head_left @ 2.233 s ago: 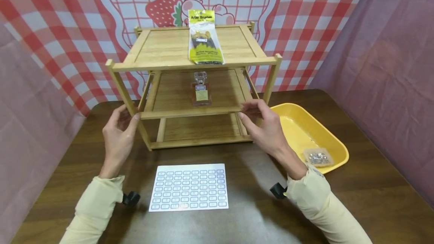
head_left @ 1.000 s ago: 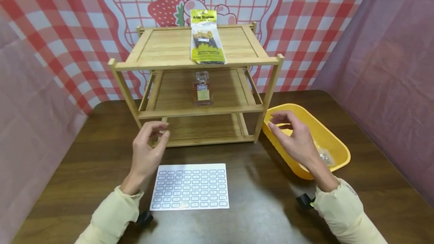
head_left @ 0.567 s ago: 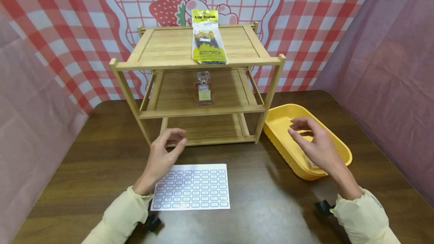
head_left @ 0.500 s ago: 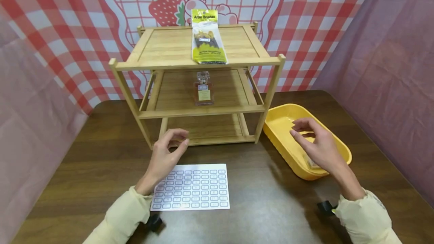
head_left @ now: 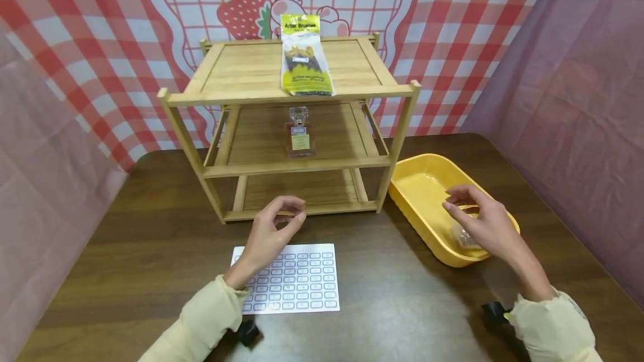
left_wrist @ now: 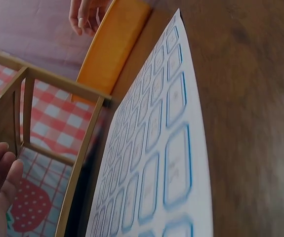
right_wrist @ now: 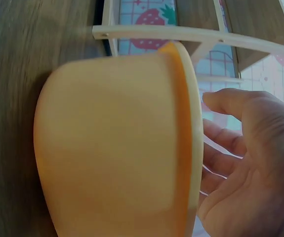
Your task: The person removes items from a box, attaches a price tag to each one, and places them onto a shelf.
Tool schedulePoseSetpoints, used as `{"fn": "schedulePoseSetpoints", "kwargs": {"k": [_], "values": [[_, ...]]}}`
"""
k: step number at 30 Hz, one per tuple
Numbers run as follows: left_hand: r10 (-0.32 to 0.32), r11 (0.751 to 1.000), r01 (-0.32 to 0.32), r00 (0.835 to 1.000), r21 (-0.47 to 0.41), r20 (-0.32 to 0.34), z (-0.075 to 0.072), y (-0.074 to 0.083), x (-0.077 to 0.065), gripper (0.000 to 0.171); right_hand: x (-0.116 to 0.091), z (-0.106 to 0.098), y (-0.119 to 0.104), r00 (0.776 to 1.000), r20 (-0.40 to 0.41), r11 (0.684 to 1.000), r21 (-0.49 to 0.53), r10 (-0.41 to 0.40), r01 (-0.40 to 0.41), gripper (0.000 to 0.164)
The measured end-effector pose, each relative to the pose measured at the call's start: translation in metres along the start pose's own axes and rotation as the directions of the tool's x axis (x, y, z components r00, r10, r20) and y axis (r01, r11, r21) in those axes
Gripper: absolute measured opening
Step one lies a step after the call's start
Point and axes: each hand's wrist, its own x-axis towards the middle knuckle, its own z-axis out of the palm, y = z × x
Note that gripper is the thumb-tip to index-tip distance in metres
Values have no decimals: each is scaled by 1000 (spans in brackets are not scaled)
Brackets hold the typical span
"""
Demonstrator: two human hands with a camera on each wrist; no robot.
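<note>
My left hand (head_left: 274, 233) hovers above the sheet of printed labels (head_left: 307, 289), fingers loosely bent and holding nothing. The sheet lies flat on the table and is partly hidden by that hand; the left wrist view shows its blue-outlined labels (left_wrist: 176, 165) close up. Above the yellow tray (head_left: 417, 189) hangs my right hand (head_left: 485, 222), relaxed, with nothing in its grasp. Beneath it, in the tray, a small clear box (head_left: 464, 237) is partly covered from sight. In the right wrist view the hand (right_wrist: 260, 158) is beside the tray's rim (right_wrist: 193, 148).
A three-tier wooden shelf (head_left: 297, 167) stands at the back. On its top lies a pack of artist brushes (head_left: 306, 66) with a small label. A perfume bottle (head_left: 299, 136), also labelled, stands on the middle tier. A checked cloth (head_left: 443, 32) hangs behind.
Both hands have left the shelf's sides. The left has moved right, over the label sheet; the right has moved right, over the yellow tray. The brush pack and perfume bottle stay put.
</note>
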Motion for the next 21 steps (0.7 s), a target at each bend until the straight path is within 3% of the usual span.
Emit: {"fn": "schedulePoseSetpoints", "kwargs": {"k": [21], "values": [[-22, 992, 37, 992, -124, 122, 44, 4, 7, 26, -9, -27, 30, 996, 68, 994, -99, 61, -54, 23]]}}
